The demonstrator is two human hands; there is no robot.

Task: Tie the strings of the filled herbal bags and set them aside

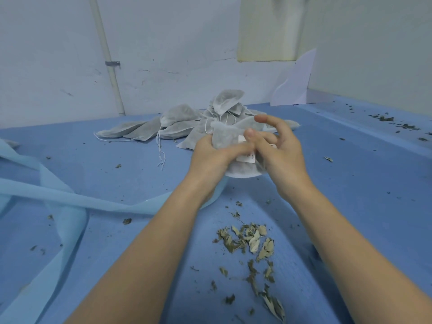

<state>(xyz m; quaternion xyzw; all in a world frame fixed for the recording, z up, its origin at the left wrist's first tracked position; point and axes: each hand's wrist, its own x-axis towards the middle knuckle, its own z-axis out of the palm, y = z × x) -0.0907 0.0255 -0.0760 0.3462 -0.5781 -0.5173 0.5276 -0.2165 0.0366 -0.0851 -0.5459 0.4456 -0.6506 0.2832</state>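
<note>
Loose dried leaves (251, 242) litter the bench (350, 183) below both hands; left hand (210, 153) and right hand (278, 146) grip the herbal bag (224, 139), likely light, soft, best pinched at its neck.

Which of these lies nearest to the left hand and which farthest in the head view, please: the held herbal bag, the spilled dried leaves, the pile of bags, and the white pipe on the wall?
From the left hand:
1. Held herbal bag, gripped in the hands.
2. Pile of bags, just beyond, on the blue cover.
3. Spilled dried leaves, toward the person, between the forearms.
4. White pipe, on the back wall, far left.
</note>
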